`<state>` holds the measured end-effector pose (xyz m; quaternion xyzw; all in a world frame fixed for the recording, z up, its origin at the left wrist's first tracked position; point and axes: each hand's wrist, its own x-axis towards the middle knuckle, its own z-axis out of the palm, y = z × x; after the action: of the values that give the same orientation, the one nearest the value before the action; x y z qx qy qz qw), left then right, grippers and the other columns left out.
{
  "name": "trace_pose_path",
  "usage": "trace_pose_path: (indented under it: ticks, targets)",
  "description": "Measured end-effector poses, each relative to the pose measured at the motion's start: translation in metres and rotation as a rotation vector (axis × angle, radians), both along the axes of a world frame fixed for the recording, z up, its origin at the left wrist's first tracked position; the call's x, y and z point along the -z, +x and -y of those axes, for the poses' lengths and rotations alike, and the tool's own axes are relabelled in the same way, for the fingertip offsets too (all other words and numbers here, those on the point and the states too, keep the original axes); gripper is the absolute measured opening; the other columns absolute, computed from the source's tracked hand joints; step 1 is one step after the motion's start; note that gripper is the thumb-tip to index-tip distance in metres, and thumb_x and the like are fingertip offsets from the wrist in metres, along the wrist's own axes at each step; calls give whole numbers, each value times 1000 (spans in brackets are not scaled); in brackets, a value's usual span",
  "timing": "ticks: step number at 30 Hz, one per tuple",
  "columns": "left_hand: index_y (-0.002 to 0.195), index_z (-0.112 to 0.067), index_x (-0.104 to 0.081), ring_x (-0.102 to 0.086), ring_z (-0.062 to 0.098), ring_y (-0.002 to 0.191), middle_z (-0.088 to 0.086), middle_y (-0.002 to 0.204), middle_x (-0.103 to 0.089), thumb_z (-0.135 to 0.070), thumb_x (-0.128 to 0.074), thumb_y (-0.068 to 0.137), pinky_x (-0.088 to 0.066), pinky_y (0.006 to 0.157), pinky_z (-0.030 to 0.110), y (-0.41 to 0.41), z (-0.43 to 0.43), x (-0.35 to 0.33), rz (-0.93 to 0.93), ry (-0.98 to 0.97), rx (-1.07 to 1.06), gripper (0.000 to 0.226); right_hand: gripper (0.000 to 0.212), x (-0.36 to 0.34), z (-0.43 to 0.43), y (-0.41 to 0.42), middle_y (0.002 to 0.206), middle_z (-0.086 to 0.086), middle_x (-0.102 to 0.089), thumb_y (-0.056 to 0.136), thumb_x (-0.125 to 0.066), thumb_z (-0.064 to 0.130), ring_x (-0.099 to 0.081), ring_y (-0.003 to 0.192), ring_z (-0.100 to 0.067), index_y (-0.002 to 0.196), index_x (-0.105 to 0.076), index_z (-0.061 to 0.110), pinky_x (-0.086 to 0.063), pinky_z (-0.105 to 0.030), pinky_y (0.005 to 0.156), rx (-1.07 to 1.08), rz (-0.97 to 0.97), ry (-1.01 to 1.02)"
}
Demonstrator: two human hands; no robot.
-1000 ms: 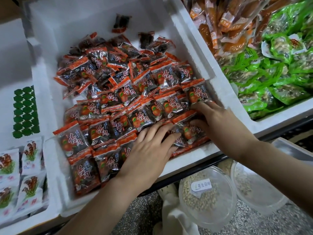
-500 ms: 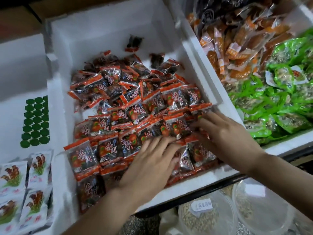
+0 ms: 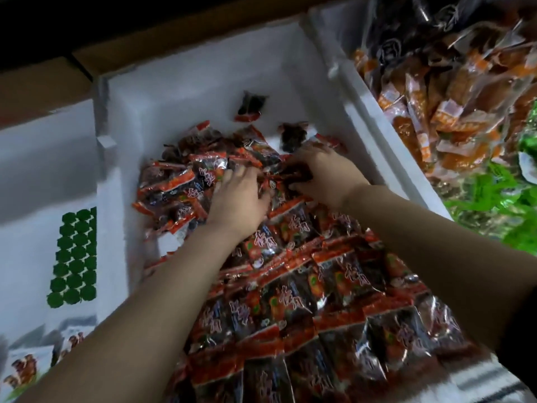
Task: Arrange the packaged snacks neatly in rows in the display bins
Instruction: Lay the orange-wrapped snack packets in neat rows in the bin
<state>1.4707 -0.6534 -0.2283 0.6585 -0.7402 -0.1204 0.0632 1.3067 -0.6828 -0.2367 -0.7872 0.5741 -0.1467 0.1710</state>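
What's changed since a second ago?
Both hands moved from the near rows to the far loose pile: the left hand rests flat on it, and the right hand grips a packet. Near rows and bin stayed put.

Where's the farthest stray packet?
Head view, upper centre: stray packet lies alone on the white bin floor by the far wall, beyond the pile.

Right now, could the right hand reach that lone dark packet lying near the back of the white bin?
Probably yes: the lone packet lies uncovered on the bin floor just beyond the right hand, though its fingers grip other packets.
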Motion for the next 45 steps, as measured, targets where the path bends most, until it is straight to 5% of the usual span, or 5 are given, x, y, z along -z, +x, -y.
trace_pose_path:
  ticks: [13, 20, 24, 34, 45]
  targets:
    - [92, -14, -52, -54, 21, 91, -7, 79, -51, -28, -53, 96, -39, 100, 41, -19, 22, 13, -426, 142, -195, 15, 33, -14, 29, -2, 108, -13, -64, 92, -54, 32, -61, 95, -34, 121, -58, 17, -45, -34, 72, 120, -107, -104]
    - [85, -10, -38, -38, 1, 42, -4, 60, -37, -16, -39, 101, -31, 42, 17, -16, 12, -7, -638, -217, -243, 18, 25, -26, 12, -15, 97, -13, -68, 93, -54, 28, -63, 85, -30, 111, -62, 12, -53, -43, 74, 167, 151, -173]
    - [74, -21, -32, -44, -12, 49, -5, 65, -37, -19, -37, 102, -38, 52, 7, -12, -1, -25, -813, -315, -394, 29, 24, -38, -15, -17, 107, -9, -65, 95, -52, 23, -62, 92, -24, 113, -56, 7, -52, -42, 81, 160, 400, -251]
    - [119, -8, -58, -67, 25, 99, 11, 113, -66, -28, -54, 93, -59, 70, 40, -27, -59, -46, -1596, 388, -626, 33, 44, -25, -98, -10, 135, 3, -38, 80, -59, 9, -34, 129, -1, 120, -41, 17, -31, -22, 108, -189, 552, 3]
    - [106, -40, -56, -61, 23, 110, 1, 118, -62, -30, -87, 60, -51, 92, 46, -43, -112, -39, -1232, 231, -291, 57, 38, -42, -150, -31, 89, 9, -69, 79, -68, 13, -67, 88, -10, 114, -55, 19, -54, -25, 74, 267, 1103, 334]
